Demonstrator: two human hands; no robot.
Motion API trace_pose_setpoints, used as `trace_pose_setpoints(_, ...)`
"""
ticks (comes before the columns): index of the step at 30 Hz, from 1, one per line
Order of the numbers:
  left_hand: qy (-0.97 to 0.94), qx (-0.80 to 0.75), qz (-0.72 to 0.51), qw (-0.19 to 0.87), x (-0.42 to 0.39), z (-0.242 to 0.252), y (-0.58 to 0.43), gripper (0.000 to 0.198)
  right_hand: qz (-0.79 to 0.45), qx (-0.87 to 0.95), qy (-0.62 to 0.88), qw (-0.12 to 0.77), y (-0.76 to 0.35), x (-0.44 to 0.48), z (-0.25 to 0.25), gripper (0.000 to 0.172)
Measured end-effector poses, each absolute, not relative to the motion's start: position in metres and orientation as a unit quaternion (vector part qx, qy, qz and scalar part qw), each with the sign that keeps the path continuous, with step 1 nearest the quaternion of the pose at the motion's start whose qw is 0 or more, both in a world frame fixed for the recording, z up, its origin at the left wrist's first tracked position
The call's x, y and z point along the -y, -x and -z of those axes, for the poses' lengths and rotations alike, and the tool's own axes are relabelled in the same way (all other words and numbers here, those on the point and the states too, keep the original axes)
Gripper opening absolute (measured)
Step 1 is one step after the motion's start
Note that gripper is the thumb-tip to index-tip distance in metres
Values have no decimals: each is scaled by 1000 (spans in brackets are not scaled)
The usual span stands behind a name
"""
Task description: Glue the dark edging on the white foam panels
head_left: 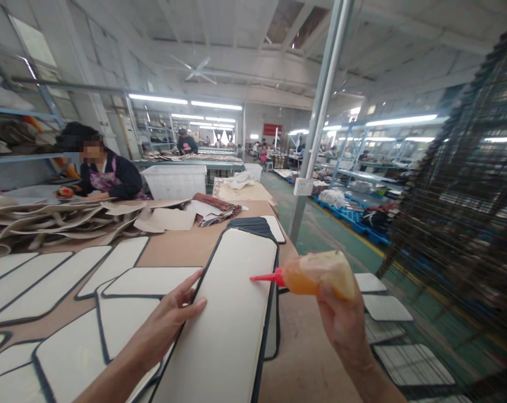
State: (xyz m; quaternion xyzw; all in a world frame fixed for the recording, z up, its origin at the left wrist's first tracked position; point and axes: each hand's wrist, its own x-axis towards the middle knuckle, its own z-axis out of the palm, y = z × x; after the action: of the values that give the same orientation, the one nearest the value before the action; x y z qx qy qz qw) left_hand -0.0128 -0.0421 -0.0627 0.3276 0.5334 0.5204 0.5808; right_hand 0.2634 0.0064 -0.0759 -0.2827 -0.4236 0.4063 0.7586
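Note:
A long cream panel point(232, 313) with a dark edge and cut corners lies tilted in front of me. My left hand point(180, 308) grips its left edge, thumb on the pale face and the other fingers at the side, partly hidden. My right hand point(341, 319) is wrapped round a squeeze bottle point(320, 274) of amber liquid, held sideways. Its red nozzle point(266, 277) points left, with the tip over the panel's right half; I cannot tell whether it touches. Several dark-edged panels point(253, 225) are stacked beyond the held one.
Many similar panels point(56, 288) cover the table's left side. Curled beige sheets point(69, 221) are heaped at the back left, where a co-worker point(106, 173) sits. A grey post point(316, 123) stands beyond the table, and wire racks point(459, 201) rise at the right.

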Motion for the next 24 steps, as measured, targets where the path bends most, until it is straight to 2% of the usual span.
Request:
trace_pose_setpoints(3,-310,-536,-518,590,38,65,16,104,-461,437,292,715,-260,9,95,57)
trace_pose_setpoints(7,-315,-548,-515,579,34,73,24,102,-596,463,256,604,-251,44,112,64)
trace_pose_setpoints(9,-321,-549,-510,579,34,75,25,99,-566,477,245,627,-249,39,100,60)
trace_pose_setpoints(11,-322,-545,-503,588,34,74,24,98,-489,479,239,689,-249,21,82,54)
trace_pose_setpoints(14,-314,-533,-504,602,34,72,22,99,-423,454,257,741,-247,1,69,53)
trace_pose_setpoints(16,-302,-531,-506,609,32,72,22,104,-451,457,265,719,-242,7,78,57)
trace_pose_setpoints(19,-295,-538,-505,608,31,73,23,106,-570,480,236,624,-235,28,101,65)
trace_pose_setpoints(21,-301,-541,-501,605,31,74,22,103,-604,501,210,583,-232,35,106,67)
trace_pose_setpoints(24,-306,-561,-482,600,32,79,22,98,-516,504,230,653,-229,24,94,66)
